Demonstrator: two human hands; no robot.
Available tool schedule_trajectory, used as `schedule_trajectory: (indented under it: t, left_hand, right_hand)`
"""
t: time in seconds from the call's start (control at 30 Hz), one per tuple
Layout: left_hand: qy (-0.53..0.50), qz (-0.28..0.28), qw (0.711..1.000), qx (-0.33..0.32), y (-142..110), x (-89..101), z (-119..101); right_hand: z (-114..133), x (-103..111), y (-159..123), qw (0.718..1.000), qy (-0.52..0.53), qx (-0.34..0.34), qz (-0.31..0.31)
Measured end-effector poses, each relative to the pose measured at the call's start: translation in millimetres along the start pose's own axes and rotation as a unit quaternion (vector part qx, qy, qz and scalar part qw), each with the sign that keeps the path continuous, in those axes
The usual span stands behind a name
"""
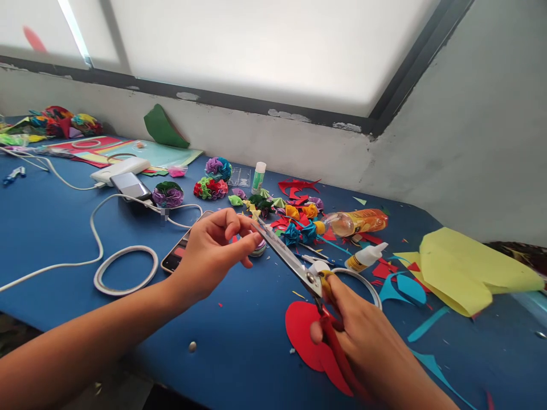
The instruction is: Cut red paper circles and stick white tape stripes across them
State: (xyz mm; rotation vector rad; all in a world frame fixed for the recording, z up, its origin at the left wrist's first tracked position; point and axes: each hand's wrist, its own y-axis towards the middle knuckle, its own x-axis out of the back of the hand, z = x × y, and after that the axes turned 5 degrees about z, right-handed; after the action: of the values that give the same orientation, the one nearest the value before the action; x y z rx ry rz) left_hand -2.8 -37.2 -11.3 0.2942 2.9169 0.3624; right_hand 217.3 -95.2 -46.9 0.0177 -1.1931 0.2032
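Left hand (213,250) over blue table (51,228), fingers pinched on a small piece at the blade tips; piece too small to identify. Scissors (294,262) angled up-left, blades nearly closed. Right hand (363,336) curled through red handles, gripping. Red paper disc (301,330) flat beneath.

Red-handled scissors (299,267), blue table (239,330)

Right hand (363,336) grips red scissors (299,267) — blades meet left hand (213,250).
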Motion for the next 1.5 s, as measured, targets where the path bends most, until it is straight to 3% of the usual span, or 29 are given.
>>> schedule_trajectory:
  t: [0.5,0.73,1.03,1.33,1.5]
  left_hand:
    - [0.02,-0.004,1.0,-0.003,1.2,0.7,0.5]
    - [0.028,-0.003,1.0,-0.003,0.2,0.6,-0.8]
    - [0.09,-0.018,0.996,-0.006,-1.4,0.5,-3.8]
    - [0.095,-0.009,0.995,-0.014,-1.0,0.4,-4.6]
    - [0.074,-0.004,0.997,-0.015,-0.9,0.5,-3.4]
  right_hand:
    - [-6.1,-1.5,0.7,0.999,-0.015,0.024,-0.038]
    - [0.6,0.4,1.3,1.0,-0.007,-0.005,-0.022]
    - [-0.8,1.4,-1.6,0.998,-0.004,0.016,-0.055]
    - [2.4,6.1,-2.6,0.999,0.041,-0.026,-0.012]
    - [-0.9,5.0,0.8,0.999,0.035,0.007,-0.02]
